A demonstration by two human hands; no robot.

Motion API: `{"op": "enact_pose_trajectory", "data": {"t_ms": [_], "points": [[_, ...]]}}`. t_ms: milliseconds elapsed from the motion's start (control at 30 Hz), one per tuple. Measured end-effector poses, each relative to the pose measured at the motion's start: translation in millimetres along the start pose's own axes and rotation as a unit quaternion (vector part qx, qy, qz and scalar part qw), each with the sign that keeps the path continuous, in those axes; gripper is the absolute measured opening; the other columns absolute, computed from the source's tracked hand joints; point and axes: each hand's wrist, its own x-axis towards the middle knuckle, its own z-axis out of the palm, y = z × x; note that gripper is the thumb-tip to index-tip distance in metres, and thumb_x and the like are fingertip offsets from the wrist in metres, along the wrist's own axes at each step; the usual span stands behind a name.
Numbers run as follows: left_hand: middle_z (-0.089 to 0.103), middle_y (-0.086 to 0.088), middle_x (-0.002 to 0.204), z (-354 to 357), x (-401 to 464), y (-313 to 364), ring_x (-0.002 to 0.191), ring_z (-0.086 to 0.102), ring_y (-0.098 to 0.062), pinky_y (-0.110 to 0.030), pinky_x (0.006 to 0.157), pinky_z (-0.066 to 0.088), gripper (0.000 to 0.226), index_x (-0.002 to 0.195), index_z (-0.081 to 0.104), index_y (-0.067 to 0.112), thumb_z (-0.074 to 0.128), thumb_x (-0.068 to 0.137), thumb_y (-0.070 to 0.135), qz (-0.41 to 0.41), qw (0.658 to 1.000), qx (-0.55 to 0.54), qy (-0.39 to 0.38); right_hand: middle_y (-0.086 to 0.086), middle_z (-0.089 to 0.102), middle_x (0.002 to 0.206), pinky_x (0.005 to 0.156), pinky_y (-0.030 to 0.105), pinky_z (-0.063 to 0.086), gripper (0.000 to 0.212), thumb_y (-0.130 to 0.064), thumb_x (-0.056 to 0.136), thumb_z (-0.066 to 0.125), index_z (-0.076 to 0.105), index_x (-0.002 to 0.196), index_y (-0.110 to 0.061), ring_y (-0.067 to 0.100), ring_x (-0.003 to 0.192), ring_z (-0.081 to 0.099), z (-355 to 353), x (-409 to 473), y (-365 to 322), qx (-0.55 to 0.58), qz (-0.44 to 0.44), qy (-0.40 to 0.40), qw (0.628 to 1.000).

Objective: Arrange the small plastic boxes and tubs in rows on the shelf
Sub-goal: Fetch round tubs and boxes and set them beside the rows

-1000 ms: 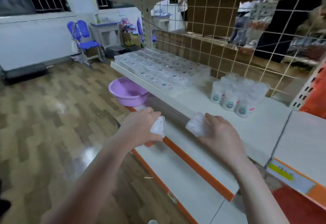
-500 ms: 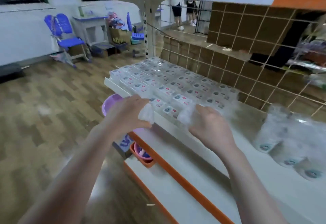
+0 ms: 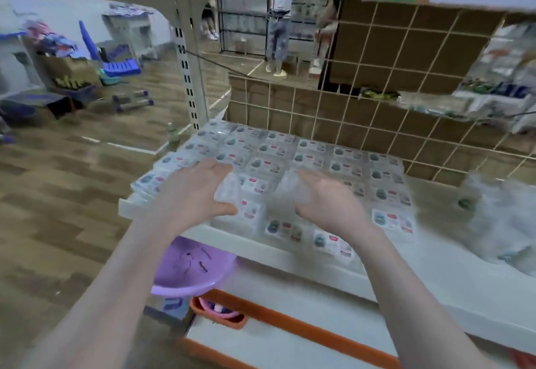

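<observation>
Done: rows of clear boxes filled shelf left part.
Hands: L hand & R hand each gripped 1 clear box, fingers curled round it, above near rows.
Left: tubs at right looked bunched, not rowed.

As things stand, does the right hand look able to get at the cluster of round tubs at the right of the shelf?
Probably not straight away: the right hand already holds a clear box over the rows. The bare shelf between it and the round tubs looks unobstructed.
</observation>
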Motion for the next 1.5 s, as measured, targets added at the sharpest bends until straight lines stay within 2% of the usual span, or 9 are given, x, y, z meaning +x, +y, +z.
{"op": "enact_pose_trajectory", "data": {"t_ms": [300, 400, 667, 867, 1033, 1133, 1233, 1400, 1500], "points": [[0.04, 0.0, 0.141, 10.4, 32.1, -30.9, 0.123, 0.046, -0.022, -0.036, 0.095, 0.041, 0.087, 0.144, 0.032, 0.025, 0.068, 0.073, 0.058, 0.073, 0.997, -0.026, -0.028, 0.001, 0.037, 0.147, 0.106, 0.032, 0.034, 0.075, -0.03, 0.078, 0.065, 0.032, 0.145, -0.021, 0.021, 0.133, 0.036, 6.1, 12.8, -16.7, -0.018, 0.043, -0.047, 0.998], [0.041, 0.001, 0.14, 14.3, 33.4, -30.5, 0.123, 0.045, -0.022, -0.035, 0.096, 0.039, 0.085, 0.144, 0.033, 0.026, 0.067, 0.073, 0.058, 0.085, 0.996, -0.03, -0.023, 0.0, 0.034, 0.146, 0.101, 0.031, 0.036, 0.076, -0.034, 0.076, 0.071, 0.035, 0.143, -0.025, 0.021, 0.13, 0.036, 4.3, 9.4, -14.4, -0.022, 0.047, -0.045, 0.998], [0.04, 0.002, 0.14, 13.2, 36.3, -29.1, 0.125, 0.041, -0.02, -0.034, 0.099, 0.036, 0.084, 0.144, 0.033, 0.025, 0.068, 0.074, 0.055, 0.083, 0.994, -0.055, -0.036, -0.003, 0.051, 0.136, 0.095, 0.026, 0.037, 0.05, -0.034, 0.087, 0.06, 0.047, 0.135, -0.029, 0.016, 0.122, 0.047, -8.1, 8.3, -10.0, -0.032, 0.054, -0.002, 0.998], [0.04, 0.003, 0.141, 11.8, 39.1, -31.2, 0.126, 0.042, -0.019, -0.033, 0.097, 0.037, 0.084, 0.143, 0.034, 0.026, 0.069, 0.072, 0.055, 0.072, 0.995, -0.059, -0.037, -0.01, 0.054, 0.131, 0.061, 0.013, 0.04, 0.036, -0.033, 0.092, 0.056, 0.053, 0.127, -0.034, 0.002, 0.1, 0.048, -21.0, 21.9, 7.3, 0.148, 0.115, 0.028, 0.982], [0.043, 0.0, 0.138, 8.1, 42.9, -30.5, 0.123, 0.046, -0.021, -0.034, 0.097, 0.04, 0.081, 0.141, 0.038, 0.024, 0.069, 0.072, 0.056, 0.074, 0.995, -0.061, -0.028, -0.007, 0.056, 0.13, 0.087, 0.024, 0.04, 0.033, -0.031, 0.095, 0.05, 0.055, 0.127, -0.029, 0.008, 0.109, 0.052, -17.3, 34.1, 23.1, 0.229, 0.139, 0.019, 0.963], [0.045, 0.0, 0.134, 8.4, 43.1, -28.8, 0.121, 0.047, -0.021, -0.034, 0.095, 0.041, 0.078, 0.138, 0.042, 0.024, 0.069, 0.072, 0.055, 0.076, 0.995, -0.058, -0.021, -0.006, 0.053, 0.135, 0.089, 0.026, 0.038, 0.036, -0.03, 0.097, 0.047, 0.051, 0.132, -0.027, 0.012, 0.114, 0.052, -10.9, 40.7, 29.4, 0.2, 0.155, 0.027, 0.967], [0.044, 0.001, 0.132, 9.1, 42.9, -26.8, 0.12, 0.047, -0.02, -0.035, 0.092, 0.043, 0.079, 0.139, 0.039, 0.027, 0.068, 0.072, 0.056, 0.076, 0.995, -0.054, -0.024, -0.006, 0.049, 0.139, 0.086, 0.025, 0.037, 0.04, -0.033, 0.096, 0.048, 0.046, 0.136, -0.028, 0.015, 0.119, 0.05, -5.7, 45.5, 34.3, 0.159, 0.159, 0.021, 0.974], [0.045, 0.001, 0.133, 9.5, 44.2, -25.0, 0.121, 0.047, -0.02, -0.036, 0.094, 0.043, 0.079, 0.139, 0.039, 0.027, 0.068, 0.072, 0.057, 0.075, 0.995, -0.055, -0.031, -0.008, 0.043, 0.143, 0.062, 0.014, 0.039, 0.055, -0.045, 0.091, 0.053, 0.039, 0.141, -0.027, 0.009, 0.093, 0.05, -5.4, 45.2, 37.7, 0.119, 0.152, -0.009, 0.981], [0.046, 0.001, 0.132, 9.9, 44.0, -25.8, 0.12, 0.047, -0.021, -0.035, 0.094, 0.043, 0.079, 0.138, 0.041, 0.026, 0.069, 0.072, 0.057, 0.075, 0.996, -0.051, -0.024, -0.006, 0.037, 0.147, 0.088, 0.026, 0.043, 0.07, -0.049, 0.083, 0.061, 0.033, 0.144, -0.027, 0.015, 0.118, 0.048, -11.6, 40.4, 37.9, 0.089, 0.126, -0.05, 0.987]]}}
